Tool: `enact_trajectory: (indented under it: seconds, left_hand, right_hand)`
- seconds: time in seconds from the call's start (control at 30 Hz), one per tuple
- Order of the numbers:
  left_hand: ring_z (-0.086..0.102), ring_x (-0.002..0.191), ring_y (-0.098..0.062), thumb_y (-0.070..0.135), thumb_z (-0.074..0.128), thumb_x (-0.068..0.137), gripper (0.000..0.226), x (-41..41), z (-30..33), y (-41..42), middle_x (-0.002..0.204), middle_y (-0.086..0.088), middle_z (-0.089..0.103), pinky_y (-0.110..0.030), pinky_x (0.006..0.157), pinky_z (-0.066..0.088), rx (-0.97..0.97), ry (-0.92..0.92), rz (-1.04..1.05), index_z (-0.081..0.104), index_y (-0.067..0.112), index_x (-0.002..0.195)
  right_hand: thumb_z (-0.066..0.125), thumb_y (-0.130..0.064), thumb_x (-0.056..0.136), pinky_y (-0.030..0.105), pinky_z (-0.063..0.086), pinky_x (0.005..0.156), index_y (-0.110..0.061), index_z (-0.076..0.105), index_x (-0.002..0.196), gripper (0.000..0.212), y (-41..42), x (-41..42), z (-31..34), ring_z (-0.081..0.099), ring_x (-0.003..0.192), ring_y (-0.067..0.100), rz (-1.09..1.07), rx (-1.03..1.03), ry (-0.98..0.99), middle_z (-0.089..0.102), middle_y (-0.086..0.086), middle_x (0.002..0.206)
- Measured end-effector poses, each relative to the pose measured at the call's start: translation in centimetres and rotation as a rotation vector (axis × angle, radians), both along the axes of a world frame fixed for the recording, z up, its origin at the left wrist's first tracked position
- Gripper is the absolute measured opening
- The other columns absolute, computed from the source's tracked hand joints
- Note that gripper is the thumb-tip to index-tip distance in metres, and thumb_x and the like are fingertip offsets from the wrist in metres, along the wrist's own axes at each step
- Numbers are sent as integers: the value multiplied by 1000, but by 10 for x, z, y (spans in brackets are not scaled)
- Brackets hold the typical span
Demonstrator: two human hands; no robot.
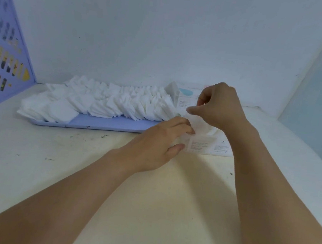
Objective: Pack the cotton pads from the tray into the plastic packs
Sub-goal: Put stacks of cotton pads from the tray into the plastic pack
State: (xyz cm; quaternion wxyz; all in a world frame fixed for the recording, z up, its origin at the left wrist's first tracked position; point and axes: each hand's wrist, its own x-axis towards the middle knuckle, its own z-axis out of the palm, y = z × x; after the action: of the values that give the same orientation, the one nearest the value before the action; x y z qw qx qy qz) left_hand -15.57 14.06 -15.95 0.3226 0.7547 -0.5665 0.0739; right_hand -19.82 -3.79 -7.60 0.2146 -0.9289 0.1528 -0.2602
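While left hand (162,142) holds plastic pack (207,145) | right hand (220,106) pinches it

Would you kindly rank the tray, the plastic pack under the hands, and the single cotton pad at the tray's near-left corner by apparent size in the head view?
1. Tray, by far the widest.
2. Plastic pack, partly hidden by the hands.
3. Cotton pad, smallest.

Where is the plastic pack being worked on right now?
In the head view the plastic pack lies on the table right of centre, just off the right end of the tray, between the left hand and right hand.
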Motion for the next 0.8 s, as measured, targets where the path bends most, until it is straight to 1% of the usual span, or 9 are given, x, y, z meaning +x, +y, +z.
enact_trajectory:
  seconds: [0.1,0.17,0.27,0.4,0.53,0.6,0.67,0.73,0.8]
  left_hand:
    - [50,112,0,16,59,99,36,0,0,0,136,18,44,-24,93,50,-10,-3,-3,56,24,133]
    - [49,113,1,16,59,99,37,0,0,0,138,16,43,-19,91,48,-6,6,3,56,24,135]
    - [49,112,1,15,59,99,38,0,0,-1,140,14,44,-14,89,44,2,9,5,56,23,136]
    - [43,108,11,16,58,100,43,0,0,-2,144,16,41,-3,89,36,14,12,14,53,23,142]
    - [44,111,16,16,58,100,47,-1,-2,-2,147,18,40,-4,90,38,4,45,-10,51,30,144]
    - [55,110,2,16,63,96,47,-2,3,-1,143,18,44,-14,84,50,-87,163,-30,55,35,138]
    - [62,98,-8,16,72,91,40,-2,16,4,131,15,55,-18,72,52,-296,254,29,63,33,126]
    - [65,85,-4,17,74,88,26,5,35,21,114,13,65,-14,68,48,-502,241,248,68,26,112]
    - [63,75,5,21,72,90,14,22,56,56,97,14,69,-8,65,45,-641,241,544,71,19,104]
  right_hand:
    - [72,-17,84,16,36,44,-3,77,77,17,8,-7,7,44,44,7,133,82,116,57,10,58]
    - [63,-14,90,19,36,47,-5,77,77,21,12,-9,7,42,45,9,144,105,259,54,5,57]
    - [48,-18,96,27,35,53,-6,61,66,35,13,-6,1,42,49,16,110,168,438,53,4,53]
    - [34,-17,107,31,38,73,-9,52,88,26,18,0,-7,47,78,21,16,38,593,51,8,89]
    - [43,-23,106,29,37,58,-6,57,98,24,14,5,-7,43,62,14,-2,80,562,48,2,74]
    - [45,-17,101,26,37,53,3,64,97,27,13,1,0,47,57,15,47,47,465,53,5,70]
    - [51,-14,94,26,35,49,3,73,93,28,19,-5,11,46,51,14,115,49,157,54,4,59]
    - [57,-17,91,22,31,46,-7,78,81,25,38,-13,17,41,41,8,165,161,-201,48,-8,43]
    - [60,-16,91,22,31,48,-12,77,76,24,72,-15,15,41,40,7,275,290,-327,46,-11,38]
